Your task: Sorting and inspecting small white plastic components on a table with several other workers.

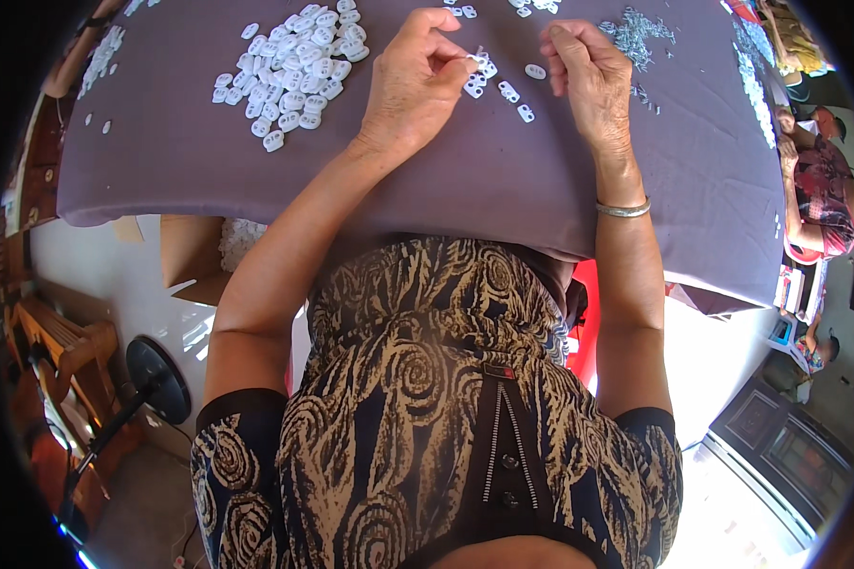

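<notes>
My left hand [413, 83] is over the table with thumb and forefinger pinched on a small white plastic piece [480, 59]. Just below those fingertips lie a few small white plastic parts with dark holes [509, 92]. To its left spreads a large heap of white oval plastic pieces [299, 66], each with two recesses. My right hand [590, 76] hovers apart from the left, fingers curled and thumb pressed to the forefinger; anything in them is too small to make out. A single white oval piece [535, 71] lies beside it. Right of that hand sits a pile of small silvery screws [639, 40].
A purple-grey cloth [503, 180] covers the table. More small white parts [755, 90] lie along its right edge, where other people [821, 180] sit. Under the near left edge stands an open cardboard box [188, 251]. A black round-based stand [157, 379] is on the floor.
</notes>
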Available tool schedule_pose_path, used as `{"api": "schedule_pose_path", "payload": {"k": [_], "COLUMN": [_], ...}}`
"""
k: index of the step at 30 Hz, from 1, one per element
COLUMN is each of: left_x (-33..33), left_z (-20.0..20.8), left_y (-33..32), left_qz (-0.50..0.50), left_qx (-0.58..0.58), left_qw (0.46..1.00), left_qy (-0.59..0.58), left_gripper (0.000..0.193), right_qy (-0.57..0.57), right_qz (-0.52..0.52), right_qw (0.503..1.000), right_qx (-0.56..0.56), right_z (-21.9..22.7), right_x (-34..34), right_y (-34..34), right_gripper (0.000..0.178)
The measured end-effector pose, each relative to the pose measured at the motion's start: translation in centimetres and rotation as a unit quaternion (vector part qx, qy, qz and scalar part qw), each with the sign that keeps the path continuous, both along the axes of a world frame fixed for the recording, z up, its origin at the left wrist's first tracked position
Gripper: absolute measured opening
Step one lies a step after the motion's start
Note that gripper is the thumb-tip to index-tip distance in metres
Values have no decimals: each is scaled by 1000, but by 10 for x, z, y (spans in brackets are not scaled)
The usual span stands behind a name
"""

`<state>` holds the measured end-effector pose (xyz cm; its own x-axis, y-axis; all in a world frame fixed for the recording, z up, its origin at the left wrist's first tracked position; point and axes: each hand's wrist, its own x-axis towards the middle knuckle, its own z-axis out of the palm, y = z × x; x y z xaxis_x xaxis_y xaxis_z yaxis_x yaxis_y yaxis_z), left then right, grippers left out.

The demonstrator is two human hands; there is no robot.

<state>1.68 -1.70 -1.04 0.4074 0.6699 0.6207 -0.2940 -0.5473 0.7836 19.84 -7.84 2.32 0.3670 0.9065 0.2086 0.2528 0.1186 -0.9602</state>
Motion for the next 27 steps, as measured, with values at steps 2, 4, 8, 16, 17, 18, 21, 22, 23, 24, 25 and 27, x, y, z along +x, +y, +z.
{"api": "schedule_pose_path", "payload": {"k": [2, 4, 8, 16, 17, 18, 21, 22, 23, 24, 25, 27], "left_x": [-6, -9, -12, -9, -9, -9, -8, -8, -6, -5, -5, -3], "left_z": [7, 8, 13, 6, 8, 9, 10, 10, 9, 7, 6, 8], "left_y": [0, 4, 9, 7, 4, 2, -3, -4, -5, -5, -6, -7], "left_qz": [47, 24, 48, 55, 56, 52, 41, 34, 35, 45, 55, 47], "left_qx": [-133, -175, -173, -133, -132, -158, -182, -180, -180, -162, -144, -146], "left_qw": [982, 980, 974, 978, 978, 972, 967, 968, 968, 972, 974, 975], "left_qy": [129, 94, 136, 154, 154, 163, 172, 170, 170, 167, 163, 161], "left_gripper": [30, 29, 27, 28, 28, 31, 33, 32, 32, 33, 33, 33], "right_qy": [-91, -133, -255, -400, -422, -422, -436, -414, -391, -391, -418, -445], "right_qz": [-50, -31, 1, 35, 46, 46, 32, 47, 62, 63, 52, 41], "right_qw": [995, 990, 965, 916, 905, 905, 899, 909, 918, 918, 907, 895], "right_qx": [12, 21, 66, -19, -11, -10, 5, 1, -2, -1, 1, 3], "right_z": [-4, -7, -12, -4, -4, -4, -4, -4, -3, -2, -1, -1], "right_x": [9, 15, 18, 24, 24, 23, 16, 15, 14, 12, 10, 9], "right_y": [3, 3, 7, -10, -11, -11, -11, -10, -10, -10, -11, -11], "right_gripper": [12, 10, 9, 11, 11, 11, 9, 9, 10, 10, 11, 13]}}
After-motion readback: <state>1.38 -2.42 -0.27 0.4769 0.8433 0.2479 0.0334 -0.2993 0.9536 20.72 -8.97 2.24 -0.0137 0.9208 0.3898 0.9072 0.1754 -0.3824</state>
